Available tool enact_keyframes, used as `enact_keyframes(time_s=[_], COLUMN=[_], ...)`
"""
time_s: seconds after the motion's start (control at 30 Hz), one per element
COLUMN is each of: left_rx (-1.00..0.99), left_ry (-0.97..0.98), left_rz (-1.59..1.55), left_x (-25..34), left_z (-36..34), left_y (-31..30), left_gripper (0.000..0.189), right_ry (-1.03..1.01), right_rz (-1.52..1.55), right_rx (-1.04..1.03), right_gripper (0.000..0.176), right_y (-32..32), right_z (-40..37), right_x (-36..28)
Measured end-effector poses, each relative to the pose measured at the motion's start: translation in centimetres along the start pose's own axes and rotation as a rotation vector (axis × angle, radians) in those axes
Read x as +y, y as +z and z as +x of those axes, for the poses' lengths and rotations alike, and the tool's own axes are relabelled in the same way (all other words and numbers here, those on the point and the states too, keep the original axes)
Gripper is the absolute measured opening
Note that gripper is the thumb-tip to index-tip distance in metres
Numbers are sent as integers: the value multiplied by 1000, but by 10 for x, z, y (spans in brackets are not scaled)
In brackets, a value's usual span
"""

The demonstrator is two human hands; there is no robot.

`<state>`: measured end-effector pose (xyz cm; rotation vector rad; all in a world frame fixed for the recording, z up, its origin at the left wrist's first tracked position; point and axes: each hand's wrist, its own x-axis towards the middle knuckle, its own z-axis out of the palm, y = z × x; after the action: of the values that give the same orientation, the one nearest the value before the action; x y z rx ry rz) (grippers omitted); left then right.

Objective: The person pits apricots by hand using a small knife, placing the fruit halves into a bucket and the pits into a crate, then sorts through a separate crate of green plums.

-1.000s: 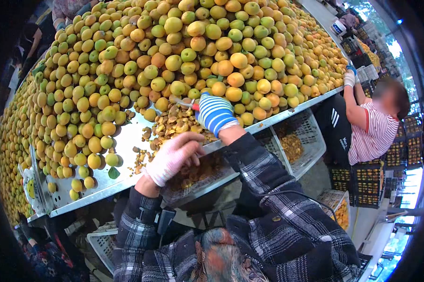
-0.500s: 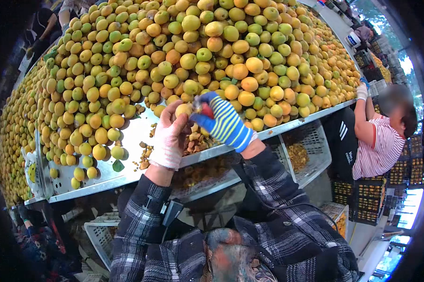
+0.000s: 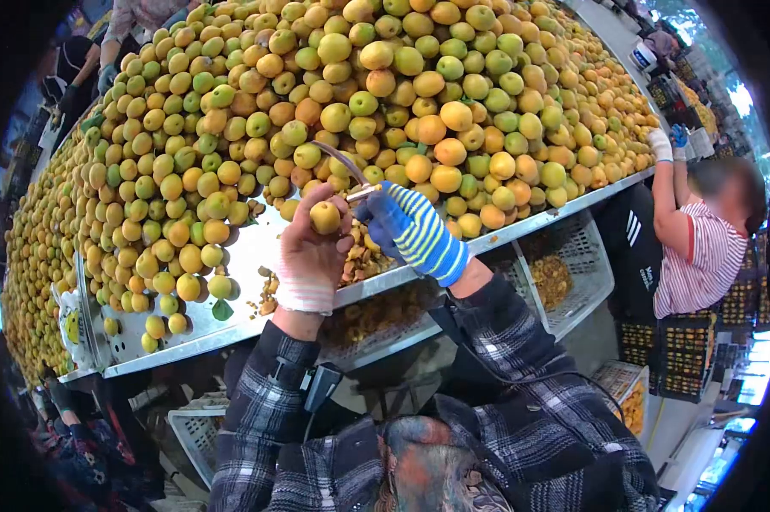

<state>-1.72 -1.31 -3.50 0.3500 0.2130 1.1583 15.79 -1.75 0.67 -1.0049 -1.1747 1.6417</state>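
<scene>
"Two hands, first entry?"

"Left hand: pale knit glove, raised over the table edge, fingers closed round one yellow apricot. Right hand: blue-and-white striped glove, fist closed on a thin curved knife, or what looks like one, since the handle is buried in the glove."

"Position of the two?"

"Close together, side by side. The blade's base is just beside the held apricot, and its tip points up and left over the fruit."

"Next entry."

"One metal table, loaded with a heap of apricots, green through orange. One bare patch of metal beside the left hand. One small mound of pits and scraps at the near edge, below both hands."

"Under the table?"

"White plastic crates, set below the edge. One has cut fruit in it."

"Anyone else?"

"One co-worker in a red-striped shirt, to the right, with a white-gloved hand at the table's far corner, by the fruit. One green leaf, lying loose on the metal."
</scene>
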Motion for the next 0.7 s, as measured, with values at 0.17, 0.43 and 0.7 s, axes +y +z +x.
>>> enact_keyframes(time_s=[0.17,0.43,0.7], left_rx=[125,127,221], left_ry=[83,148,224], left_rz=[199,328,579], left_x=[-14,-16,-20], left_z=[-1,0,-1], left_y=[13,13,22], left_gripper=[45,33,35], right_ry=[-744,-521,-375], right_rz=[-873,-763,-673], right_rx=[62,256,271], right_gripper=[19,35,37], right_y=[-2,10,22], right_z=[12,13,11], right_x=[35,31,37])
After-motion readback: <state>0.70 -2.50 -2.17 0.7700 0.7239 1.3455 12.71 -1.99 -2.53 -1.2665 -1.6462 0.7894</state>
